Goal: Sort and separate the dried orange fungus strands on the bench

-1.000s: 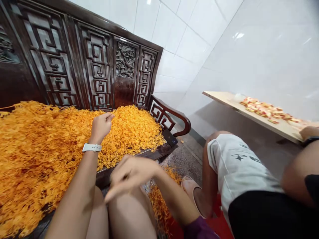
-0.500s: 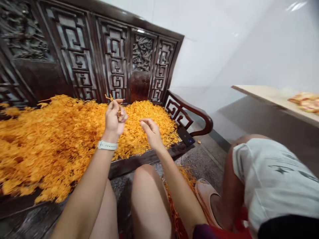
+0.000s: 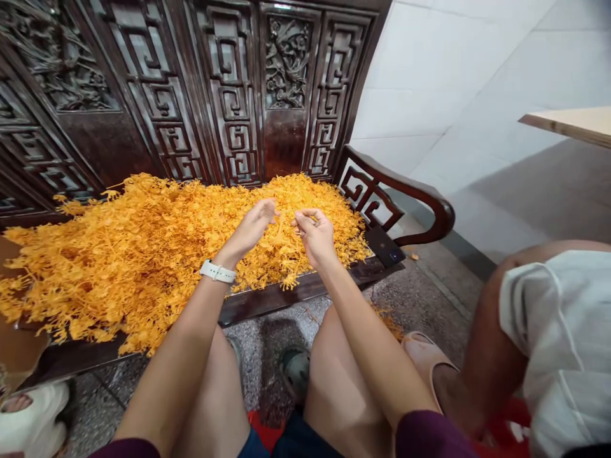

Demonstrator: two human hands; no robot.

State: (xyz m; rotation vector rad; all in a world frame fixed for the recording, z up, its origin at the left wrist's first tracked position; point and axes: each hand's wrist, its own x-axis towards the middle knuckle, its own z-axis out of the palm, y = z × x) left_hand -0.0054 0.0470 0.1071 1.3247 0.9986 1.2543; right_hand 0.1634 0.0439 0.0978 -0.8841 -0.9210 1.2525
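A long heap of orange-yellow plastic sprigs (image 3: 157, 254), thin and branching, covers the seat of a dark carved wooden bench (image 3: 286, 143). My left hand (image 3: 255, 224), a pale watch on its wrist, is above the heap with its fingers toward the right; motion smears them, so what they hold does not show. Close by on the right, my right hand (image 3: 317, 235) has thumb and fingertips pinched together, pointing left. Anything in that pinch blends into the orange behind it. A small gap separates the two hands.
A dark phone (image 3: 386, 247) lies at the seat's right end, beside the curved armrest (image 3: 434, 203). Another person's knee and pale shorts (image 3: 558, 318) are close on my right. Cardboard (image 3: 19, 343) stands at the lower left. A wooden board (image 3: 573, 124) juts in at the right.
My left hand has moved right and its raised orange sprig no longer shows. My right hand has changed from loosely curved fingers to a pinch. The view has shifted left and down.
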